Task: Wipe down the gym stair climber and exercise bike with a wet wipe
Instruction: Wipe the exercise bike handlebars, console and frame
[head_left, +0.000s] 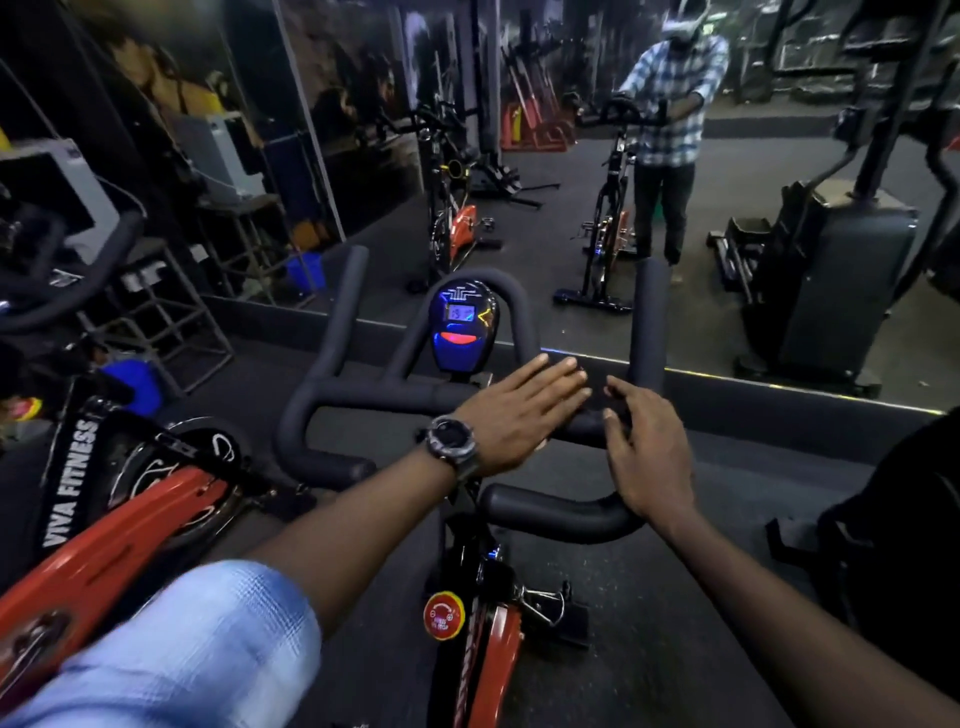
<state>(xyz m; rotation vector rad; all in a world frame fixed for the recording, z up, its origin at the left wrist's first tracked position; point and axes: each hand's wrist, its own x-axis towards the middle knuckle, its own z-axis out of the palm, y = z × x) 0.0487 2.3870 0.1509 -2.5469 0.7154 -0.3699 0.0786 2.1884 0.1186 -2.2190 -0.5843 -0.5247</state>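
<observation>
The exercise bike stands right in front of me, with black foam handlebars, a lit blue console and a red frame. My left hand, a watch on its wrist, lies flat with straight fingers on the right half of the crossbar. A pale sliver at the palm's lower edge may be the wet wipe; the hand hides the rest. My right hand sits just to the right, fingers curled over the same bar near the right upright grip. The stair climber shows in the mirror at right.
A mirror wall runs ahead, reflecting a person at the bike. A second red bike marked VIVA FITNESS stands close on my left. A dark bulky object sits at right. A red stop knob is on the frame below.
</observation>
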